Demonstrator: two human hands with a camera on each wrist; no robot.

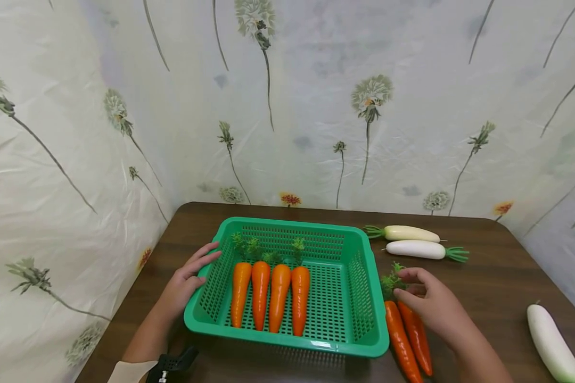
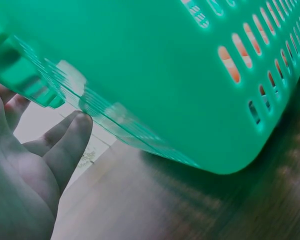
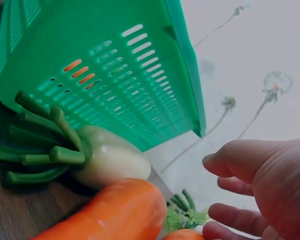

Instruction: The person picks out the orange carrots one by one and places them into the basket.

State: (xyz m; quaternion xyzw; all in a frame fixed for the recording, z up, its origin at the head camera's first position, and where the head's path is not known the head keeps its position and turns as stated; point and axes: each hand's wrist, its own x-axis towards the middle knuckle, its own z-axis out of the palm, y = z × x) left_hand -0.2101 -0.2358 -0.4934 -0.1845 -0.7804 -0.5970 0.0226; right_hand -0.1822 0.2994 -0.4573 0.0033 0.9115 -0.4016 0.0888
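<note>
A green plastic basket (image 1: pixel 287 340) stands on the table with several orange carrots (image 1: pixel 280 298) side by side in it, leafy tops toward the back. My left hand (image 1: pixel 179 290) rests against the basket's left rim, fingers extended; the left wrist view shows its fingers (image 2: pixel 72 142) beside the basket wall. My right hand (image 1: pixel 431 303) is over the tops of two carrots (image 1: pixel 402 340) lying right of the basket. Its thumb and fingers (image 3: pixel 235 155) are apart and nothing is held between them. The right wrist view shows one carrot (image 3: pixel 115 215) close up.
Two white radishes (image 1: pixel 414 249) lie behind the right hand, and another radish (image 1: pixel 553 343) lies at the far right. A radish with green stems (image 3: pixel 115 155) is beside the basket in the right wrist view. Flower-patterned sheeting (image 1: pixel 306 133) hangs behind the brown table (image 1: pixel 479 244).
</note>
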